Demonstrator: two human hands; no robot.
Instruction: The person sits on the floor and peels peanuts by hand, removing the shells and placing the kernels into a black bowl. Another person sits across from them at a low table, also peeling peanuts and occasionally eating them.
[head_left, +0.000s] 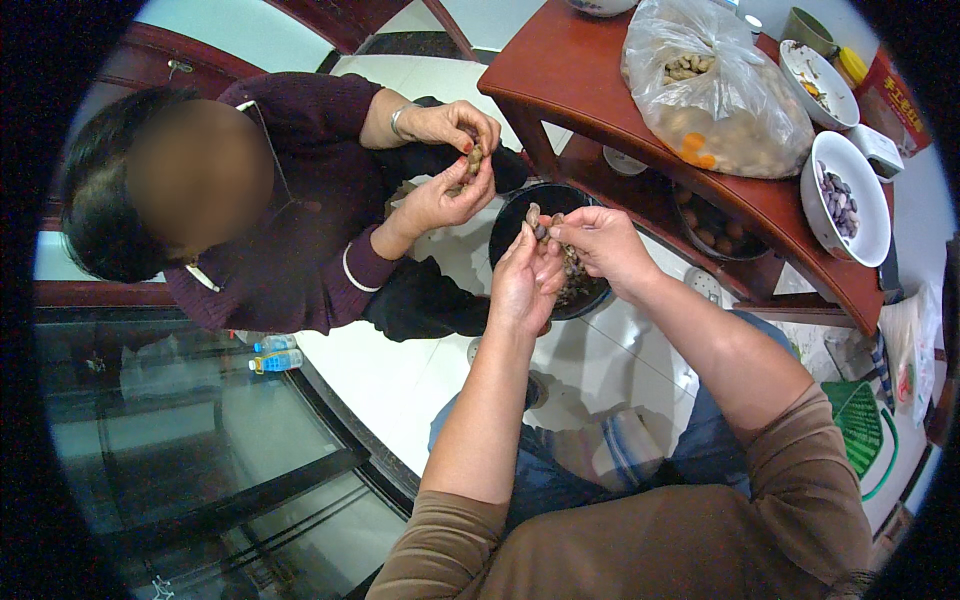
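Over a black bucket (504, 236) my two hands meet at a split peanut pod (533, 214). A dark purple kernel (541, 232) shows at the fingertips of my left hand (525, 277). My right hand (609, 244) pinches the pod's other side between thumb and forefinger. Peanut shells (576, 281) lie inside the bucket, partly hidden by my hands. Across from me, a person's hands (457, 169) hold peanut pods (475, 159) near the bucket's far left side.
On the red-brown wooden table (555, 67) stand a knotted clear plastic bag of peanuts (720, 97), a white bowl of purple kernels (838, 199) and a dish with scraps (817, 82). A pan of round brown things (716, 225) sits beneath. Bottles (277, 360) and a green basket (851, 424) lie farther off.
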